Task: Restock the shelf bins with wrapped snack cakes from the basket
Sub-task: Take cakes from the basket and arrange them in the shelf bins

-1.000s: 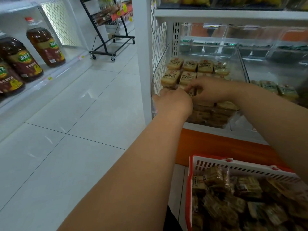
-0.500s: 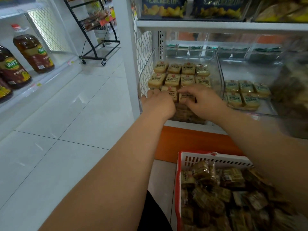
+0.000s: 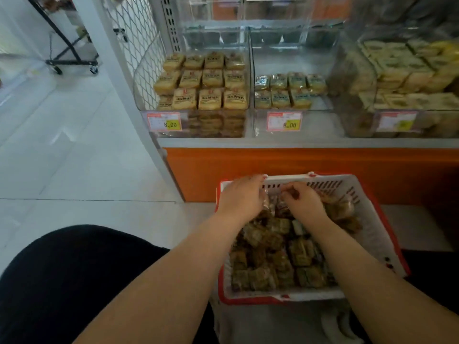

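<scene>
A white basket with a red rim (image 3: 372, 234) stands on the floor before the shelf, filled with several wrapped snack cakes (image 3: 278, 254). Both hands reach into its far end. My left hand (image 3: 239, 197) lies over the cakes near the far left corner, fingers bent down among the wrappers. My right hand (image 3: 301, 199) curls its fingers round a wrapped cake at the far side. The left clear shelf bin (image 3: 193, 125) is packed with rows of tan cakes (image 3: 206, 83). The middle bin (image 3: 320, 120) holds two rows of paler cakes (image 3: 289, 89).
A right bin (image 3: 357, 120) is stacked high with wrapped cakes. Price tags (image 3: 164, 121) hang on the bin fronts. An orange base panel (image 3: 298, 167) runs under the shelf. A black wheeled rack (image 3: 72, 62) stands on the white tiled floor at far left. My dark-clothed knee (image 3: 62, 281) fills the lower left.
Both hands have left the left shelf bin and come down into the basket. The view has tipped down toward the basket.
</scene>
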`<action>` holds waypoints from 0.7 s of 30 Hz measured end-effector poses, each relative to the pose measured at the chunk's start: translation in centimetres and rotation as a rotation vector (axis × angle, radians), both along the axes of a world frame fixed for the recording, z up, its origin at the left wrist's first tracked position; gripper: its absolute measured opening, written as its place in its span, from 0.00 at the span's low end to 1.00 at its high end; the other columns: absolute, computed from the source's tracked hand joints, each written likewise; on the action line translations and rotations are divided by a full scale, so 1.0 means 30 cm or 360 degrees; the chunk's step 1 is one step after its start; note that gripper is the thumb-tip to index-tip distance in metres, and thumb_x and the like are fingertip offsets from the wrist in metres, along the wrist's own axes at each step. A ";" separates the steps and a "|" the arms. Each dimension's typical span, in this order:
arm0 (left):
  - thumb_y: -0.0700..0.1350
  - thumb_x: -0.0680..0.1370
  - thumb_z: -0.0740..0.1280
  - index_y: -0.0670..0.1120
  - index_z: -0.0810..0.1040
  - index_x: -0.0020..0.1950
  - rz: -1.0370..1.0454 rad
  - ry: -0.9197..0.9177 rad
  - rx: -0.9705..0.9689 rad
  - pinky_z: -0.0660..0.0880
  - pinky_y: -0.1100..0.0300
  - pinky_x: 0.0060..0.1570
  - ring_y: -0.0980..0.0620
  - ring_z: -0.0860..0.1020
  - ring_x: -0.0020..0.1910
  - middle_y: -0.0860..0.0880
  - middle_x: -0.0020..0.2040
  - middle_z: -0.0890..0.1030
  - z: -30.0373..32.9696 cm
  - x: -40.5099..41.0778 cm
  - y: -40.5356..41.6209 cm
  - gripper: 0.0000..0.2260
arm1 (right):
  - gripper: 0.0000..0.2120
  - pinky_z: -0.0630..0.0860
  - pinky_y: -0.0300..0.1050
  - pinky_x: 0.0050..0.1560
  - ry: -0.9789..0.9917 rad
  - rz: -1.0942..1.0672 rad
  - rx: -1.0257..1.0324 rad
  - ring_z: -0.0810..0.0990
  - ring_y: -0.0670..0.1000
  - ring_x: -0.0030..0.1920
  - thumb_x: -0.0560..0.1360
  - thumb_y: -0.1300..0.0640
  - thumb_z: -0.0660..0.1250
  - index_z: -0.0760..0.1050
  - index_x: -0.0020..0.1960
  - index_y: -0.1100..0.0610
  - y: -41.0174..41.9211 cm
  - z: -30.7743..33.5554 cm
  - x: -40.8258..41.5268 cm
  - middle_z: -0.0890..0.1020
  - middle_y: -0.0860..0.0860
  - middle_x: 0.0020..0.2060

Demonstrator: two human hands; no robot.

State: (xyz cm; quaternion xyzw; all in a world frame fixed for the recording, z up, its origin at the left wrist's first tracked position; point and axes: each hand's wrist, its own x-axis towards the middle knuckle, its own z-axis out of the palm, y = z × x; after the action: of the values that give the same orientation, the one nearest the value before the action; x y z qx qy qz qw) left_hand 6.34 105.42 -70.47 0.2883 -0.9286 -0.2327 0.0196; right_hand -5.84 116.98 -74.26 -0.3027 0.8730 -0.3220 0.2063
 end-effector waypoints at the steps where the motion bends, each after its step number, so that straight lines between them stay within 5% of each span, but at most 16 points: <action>1: 0.47 0.82 0.60 0.54 0.66 0.74 0.0018 -0.0096 0.0050 0.74 0.50 0.57 0.46 0.76 0.62 0.48 0.65 0.77 -0.058 0.007 0.032 0.19 | 0.06 0.75 0.44 0.48 -0.0115 -0.0052 0.0067 0.80 0.52 0.49 0.79 0.58 0.64 0.78 0.54 0.55 0.028 -0.059 -0.004 0.80 0.50 0.46; 8: 0.47 0.80 0.61 0.50 0.70 0.68 0.0043 -0.0684 0.0280 0.76 0.48 0.59 0.44 0.76 0.60 0.45 0.63 0.77 -0.326 0.109 0.134 0.15 | 0.22 0.74 0.52 0.63 -0.0290 0.0454 0.0778 0.78 0.56 0.60 0.76 0.40 0.63 0.74 0.65 0.50 0.192 -0.333 0.063 0.79 0.52 0.61; 10: 0.50 0.80 0.62 0.51 0.68 0.69 0.0033 -0.0686 0.0267 0.76 0.48 0.57 0.44 0.77 0.59 0.46 0.62 0.77 -0.326 0.107 0.129 0.17 | 0.38 0.71 0.52 0.68 -0.0442 0.0597 0.0800 0.74 0.57 0.66 0.68 0.33 0.66 0.66 0.73 0.49 0.216 -0.392 0.089 0.75 0.52 0.66; 12: 0.52 0.80 0.62 0.52 0.67 0.69 0.0016 -0.0639 0.0285 0.76 0.49 0.56 0.45 0.78 0.57 0.47 0.60 0.78 -0.304 0.092 0.124 0.18 | 0.45 0.67 0.51 0.71 -0.0572 0.0625 0.0849 0.69 0.58 0.70 0.69 0.36 0.69 0.55 0.78 0.51 0.221 -0.386 0.116 0.69 0.54 0.71; 15: 0.52 0.80 0.63 0.52 0.68 0.69 0.0044 -0.0555 0.0418 0.77 0.50 0.56 0.48 0.78 0.56 0.49 0.59 0.79 -0.283 0.070 0.130 0.18 | 0.42 0.67 0.48 0.69 -0.0565 0.0553 0.0889 0.70 0.59 0.69 0.75 0.42 0.68 0.49 0.79 0.55 0.215 -0.400 0.127 0.69 0.58 0.71; 21: 0.45 0.79 0.66 0.47 0.70 0.70 -0.0114 -0.0587 0.0750 0.74 0.53 0.60 0.48 0.77 0.60 0.46 0.61 0.78 -0.253 0.071 0.146 0.19 | 0.31 0.71 0.52 0.64 -0.0331 0.0234 0.0752 0.75 0.59 0.64 0.76 0.40 0.61 0.58 0.74 0.53 0.188 -0.333 0.126 0.76 0.56 0.64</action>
State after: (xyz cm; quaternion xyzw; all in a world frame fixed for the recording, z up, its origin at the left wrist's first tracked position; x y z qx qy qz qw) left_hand 8.46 109.81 -78.06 0.2894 -0.8465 -0.3861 -0.2249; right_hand -2.05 122.61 -84.24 -0.2741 0.8737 -0.1228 0.3827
